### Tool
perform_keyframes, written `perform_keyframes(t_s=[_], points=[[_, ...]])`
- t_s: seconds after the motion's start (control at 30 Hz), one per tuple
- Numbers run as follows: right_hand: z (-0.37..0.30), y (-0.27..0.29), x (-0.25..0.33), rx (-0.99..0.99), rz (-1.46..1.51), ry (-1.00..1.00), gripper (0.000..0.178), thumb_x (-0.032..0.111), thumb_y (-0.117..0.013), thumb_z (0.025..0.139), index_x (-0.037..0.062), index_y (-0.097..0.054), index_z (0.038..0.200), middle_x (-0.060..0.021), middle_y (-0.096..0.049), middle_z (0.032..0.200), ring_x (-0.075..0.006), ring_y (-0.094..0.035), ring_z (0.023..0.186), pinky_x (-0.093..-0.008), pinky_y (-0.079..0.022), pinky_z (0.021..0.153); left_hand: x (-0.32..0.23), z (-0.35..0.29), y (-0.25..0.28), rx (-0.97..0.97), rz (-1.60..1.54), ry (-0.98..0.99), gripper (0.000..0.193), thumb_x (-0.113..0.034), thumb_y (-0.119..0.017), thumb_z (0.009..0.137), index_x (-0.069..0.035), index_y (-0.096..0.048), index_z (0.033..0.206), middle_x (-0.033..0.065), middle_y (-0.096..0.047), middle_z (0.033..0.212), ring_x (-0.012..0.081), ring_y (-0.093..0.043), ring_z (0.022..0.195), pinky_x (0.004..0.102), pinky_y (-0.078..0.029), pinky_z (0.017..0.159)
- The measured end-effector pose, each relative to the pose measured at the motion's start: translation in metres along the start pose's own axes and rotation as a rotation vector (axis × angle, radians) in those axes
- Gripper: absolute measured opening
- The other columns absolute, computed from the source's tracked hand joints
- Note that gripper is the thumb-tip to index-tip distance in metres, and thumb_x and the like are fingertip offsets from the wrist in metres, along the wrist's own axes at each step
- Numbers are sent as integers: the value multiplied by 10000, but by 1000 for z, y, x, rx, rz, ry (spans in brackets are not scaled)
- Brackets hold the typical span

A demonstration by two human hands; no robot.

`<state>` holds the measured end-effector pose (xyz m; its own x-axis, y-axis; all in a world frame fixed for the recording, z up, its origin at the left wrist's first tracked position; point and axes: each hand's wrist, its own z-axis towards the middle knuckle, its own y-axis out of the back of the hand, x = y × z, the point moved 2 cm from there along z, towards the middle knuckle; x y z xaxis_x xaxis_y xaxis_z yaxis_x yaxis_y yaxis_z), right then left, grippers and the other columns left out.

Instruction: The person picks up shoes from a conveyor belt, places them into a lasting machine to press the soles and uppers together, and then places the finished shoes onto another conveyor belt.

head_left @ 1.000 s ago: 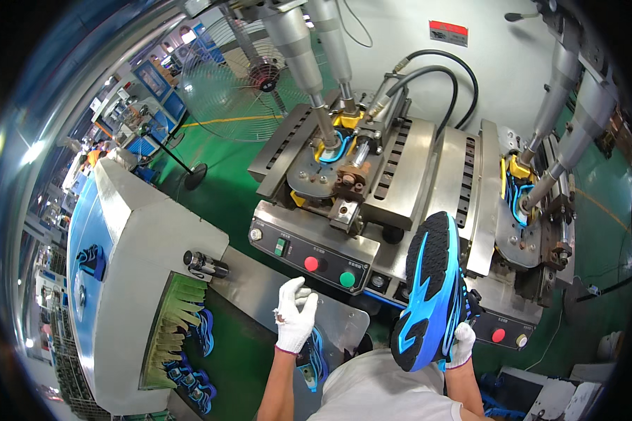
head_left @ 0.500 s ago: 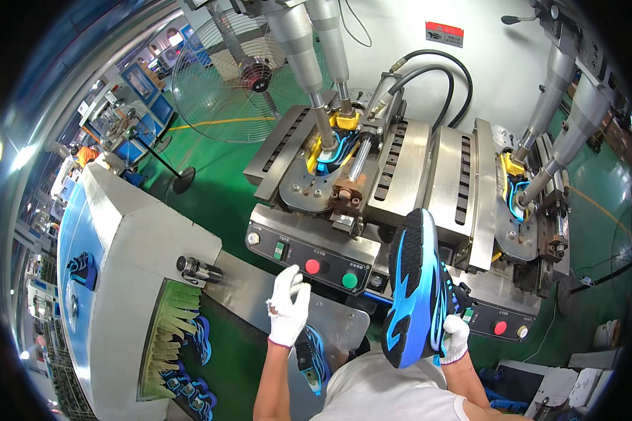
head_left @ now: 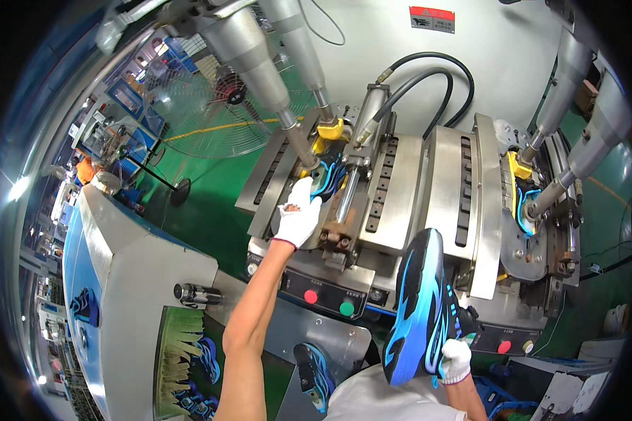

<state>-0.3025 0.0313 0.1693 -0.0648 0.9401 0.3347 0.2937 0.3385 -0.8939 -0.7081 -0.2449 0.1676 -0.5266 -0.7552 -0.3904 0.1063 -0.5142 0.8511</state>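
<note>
My right hand [head_left: 456,361], in a white glove, is closed on a blue and black sneaker [head_left: 416,316]. The sneaker is held upright in front of the machine, its sole facing left. My left hand [head_left: 298,219], gloved too, reaches over the left pressing station with its fingers stretched out. Just beyond its fingertips a blue and black shoe [head_left: 332,175] sits under the metal press rods, between yellow pads [head_left: 331,129]; whether the fingers touch it I cannot tell. Another shoe [head_left: 529,203] is clamped in the right station. A further sneaker [head_left: 314,372] lies on the metal shelf by my body.
Red [head_left: 311,296] and green [head_left: 346,309] buttons line the machine's front panel. On the left, a pale machine [head_left: 140,245] with a bristle curtain [head_left: 172,351] has shoes [head_left: 207,359] at its opening and a dark flask [head_left: 196,295] on top. A caged fan [head_left: 230,88] stands behind.
My left hand has moved forward and up, from above the control panel to the left pressing station. My right hand keeps its hold on the sneaker. The view has shifted slightly.
</note>
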Motion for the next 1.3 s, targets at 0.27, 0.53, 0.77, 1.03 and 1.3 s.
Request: perform_keyframes(t_s=[0.27,0.53,0.77,1.03,1.3], points=[[-2,-60,16,-100,-170,131,891,55,-775,730,-52,-379,1521,-244,-612,1373,-413,-656,1194,-542,-548,1035,23,82,-72,18,275,278,920,-404,-807,820,24,-335,1484,327,-510,1429,469,-550,1278,490,-425,1105],[1,-51,13,-341,-334,207,721,-18,-643,808,18,-418,1492,-128,-672,1112,-246,-696,955,-412,-601,900,-4,120,-6,232,103,406,830,-466,-755,831,58,-401,1369,335,-641,1250,463,-661,1124,489,-521,983],[67,-84,-10,-240,-461,209,564,-58,-689,799,-24,-568,1349,-147,-718,1136,-267,-730,977,-398,-622,883,-24,-34,123,-285,-166,352,842,-372,-825,788,-9,-428,1436,251,-678,1198,381,-684,1076,437,-533,963],[367,-194,-87,-54,-695,61,179,65,-764,850,157,-615,815,-34,-682,806,-183,-660,685,-382,-534,568,-15,-311,179,-384,-172,860,734,-192,-860,748,-30,-511,1373,175,-699,1127,309,-682,1032,422,-523,957],[551,-131,-125,-498,-2175,660,246,156,-641,724,67,-758,921,-198,-753,1051,-373,-713,923,-390,-565,812,-52,-549,104,-234,218,1536,741,-172,-826,727,-14,-494,1371,185,-685,1200,356,-675,1088,446,-511,985]])
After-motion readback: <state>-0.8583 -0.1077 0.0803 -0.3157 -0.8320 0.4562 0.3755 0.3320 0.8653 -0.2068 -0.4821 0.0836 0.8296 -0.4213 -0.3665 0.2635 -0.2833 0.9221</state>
